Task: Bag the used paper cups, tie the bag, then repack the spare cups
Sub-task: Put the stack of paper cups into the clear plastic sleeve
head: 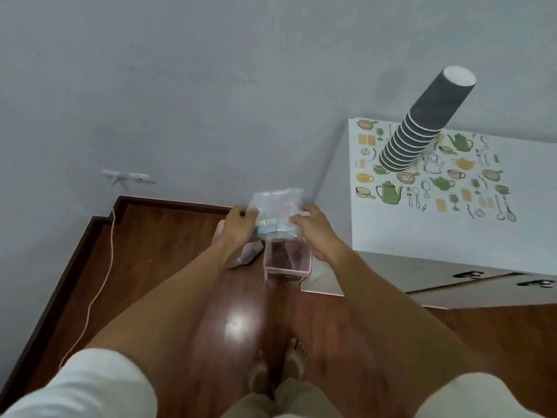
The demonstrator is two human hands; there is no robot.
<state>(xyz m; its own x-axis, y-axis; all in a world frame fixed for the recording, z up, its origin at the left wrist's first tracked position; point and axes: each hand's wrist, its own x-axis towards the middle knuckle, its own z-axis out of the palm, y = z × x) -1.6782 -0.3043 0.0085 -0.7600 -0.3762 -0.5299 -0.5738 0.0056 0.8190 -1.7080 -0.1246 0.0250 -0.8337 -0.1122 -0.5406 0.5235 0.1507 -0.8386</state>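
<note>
Both hands, left hand [239,225] and right hand [313,229], have their grip clamped on a clear plastic bag [275,206] above the pink bin [287,260] on the floor, where thin film may slip or tear, while the dark cup stack [422,125] leans on the tabletop [527,182] and may topple.

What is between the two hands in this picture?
In the head view, a clear plastic bag stretches between the left hand and the right hand; both grip it above the pink bin.
</note>
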